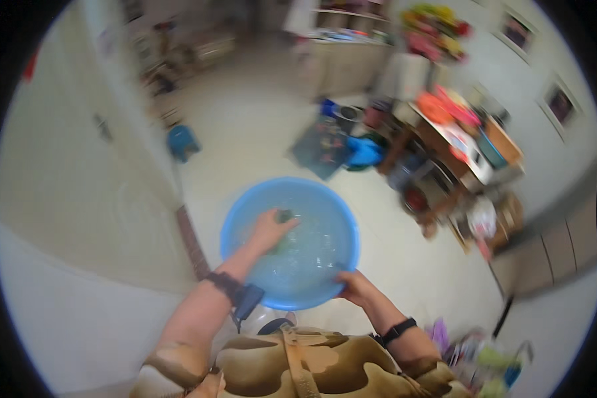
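Note:
A round light-blue basin (349,215) hangs in front of my body with cloudy water in it. My right hand (355,288) is closed on the basin's near right rim, fingers inside and the rest of the hand outside. Reaching in over the near left side, my left hand (269,229) is at the water with its fingers curled round a small dark-green thing (284,216). Blur hides what kind of thing it is. A paler green patch shows in the water below that hand.
A small blue stool (182,142) stands by the door (93,152) on the left. To the right are a cluttered table (481,166), a dark mat (320,146) and a blue bag (363,152). Several bags (487,358) lie at the lower right.

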The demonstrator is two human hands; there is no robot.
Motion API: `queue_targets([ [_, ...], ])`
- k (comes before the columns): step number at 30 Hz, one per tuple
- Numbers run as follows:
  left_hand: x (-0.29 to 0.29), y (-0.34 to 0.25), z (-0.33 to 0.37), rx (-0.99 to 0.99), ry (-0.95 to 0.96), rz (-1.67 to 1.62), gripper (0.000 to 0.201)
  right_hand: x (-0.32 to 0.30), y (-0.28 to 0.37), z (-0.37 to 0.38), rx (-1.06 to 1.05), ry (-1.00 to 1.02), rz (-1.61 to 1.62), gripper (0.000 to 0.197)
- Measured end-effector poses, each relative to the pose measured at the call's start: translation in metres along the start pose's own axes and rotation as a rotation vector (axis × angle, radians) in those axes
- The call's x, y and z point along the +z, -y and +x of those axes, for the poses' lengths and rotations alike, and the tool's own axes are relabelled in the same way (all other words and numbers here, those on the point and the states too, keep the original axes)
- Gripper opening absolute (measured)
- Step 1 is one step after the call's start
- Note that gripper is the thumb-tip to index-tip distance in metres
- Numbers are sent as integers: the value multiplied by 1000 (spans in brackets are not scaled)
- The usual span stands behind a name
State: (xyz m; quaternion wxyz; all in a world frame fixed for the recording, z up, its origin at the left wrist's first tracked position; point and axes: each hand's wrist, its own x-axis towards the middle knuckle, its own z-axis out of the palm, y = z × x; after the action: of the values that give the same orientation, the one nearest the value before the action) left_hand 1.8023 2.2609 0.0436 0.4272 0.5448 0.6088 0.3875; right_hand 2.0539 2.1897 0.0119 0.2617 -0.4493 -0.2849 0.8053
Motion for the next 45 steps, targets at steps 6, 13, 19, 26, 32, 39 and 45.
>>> queue_targets([
  [6, -37, -13, 77, 59, -251, 10, 38, 19, 83, 92, 85, 141, -79, 60],
  [13, -128, 30, 147, -152, -535, -6, 36, 60, 152, 244, 234, 307, -158, 59],
  [19, -234, 51, 179, -137, -820, -175, 35, 138, 200, 358, 355, 468, -320, 54],
  [26, -370, 38, 201, -212, -1179, -181, 26, 195, 241, 424, 356, 536, -394, 53],
  [32, -472, 22, 218, -28, -1164, -751, 20, 241, 256, 456, 317, 560, -394, 56],
  [39, -574, 79, 220, -153, -1212, -472, 30, 291, 255, 477, 311, 541, -453, 54],
  [45, -576, 90, 222, -273, -1143, -371, 19, 308, 246, 513, 392, 628, -476, 50],
])
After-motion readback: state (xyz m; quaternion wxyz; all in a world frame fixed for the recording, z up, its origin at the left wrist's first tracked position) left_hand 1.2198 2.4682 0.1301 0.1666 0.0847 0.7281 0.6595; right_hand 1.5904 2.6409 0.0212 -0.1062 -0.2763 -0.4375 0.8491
